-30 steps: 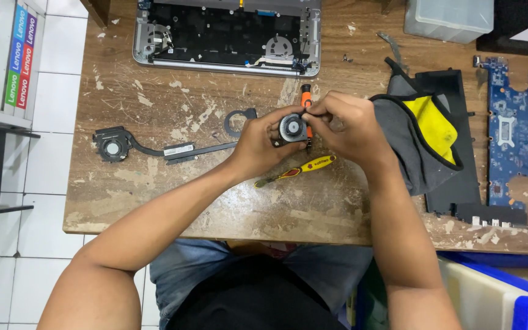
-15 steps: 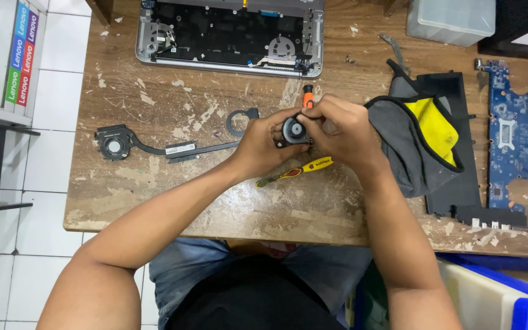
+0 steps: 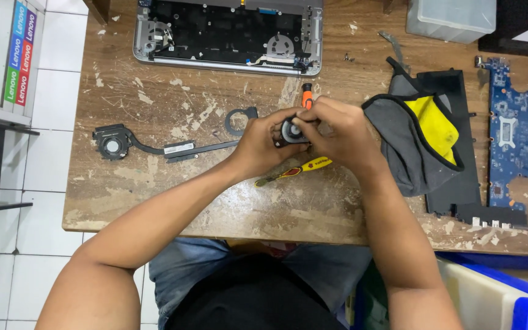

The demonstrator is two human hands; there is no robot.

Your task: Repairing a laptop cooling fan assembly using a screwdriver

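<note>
We see the left hand (image 3: pixel 258 145) and right hand (image 3: pixel 337 129) pinched together around a small round black cooling fan (image 3: pixel 291 131), held just above the worn wooden table (image 3: pixel 154 195). Risk: grip slips, fan drops; pressing fingers could crack the blades.

— What carries it all?

— A worn wooden table (image 3: pixel 215 201), scuffed with pale paint flecks.

— Take the opened laptop base (image 3: pixel 227 33) at the far edge as the mark. What lies around it?

— Nearer than its left end lies a black heat pipe with a fan (image 3: pixel 154 145). Nearer than its right end, a black ring part (image 3: pixel 239 120) and a yellow-handled tool (image 3: pixel 294 171). Well right of it, a grey and yellow cloth (image 3: pixel 420 137) over a black panel (image 3: pixel 459 183), then a blue circuit board (image 3: pixel 511 134). Right of it at the far edge, a clear plastic box (image 3: pixel 450 18).
</note>
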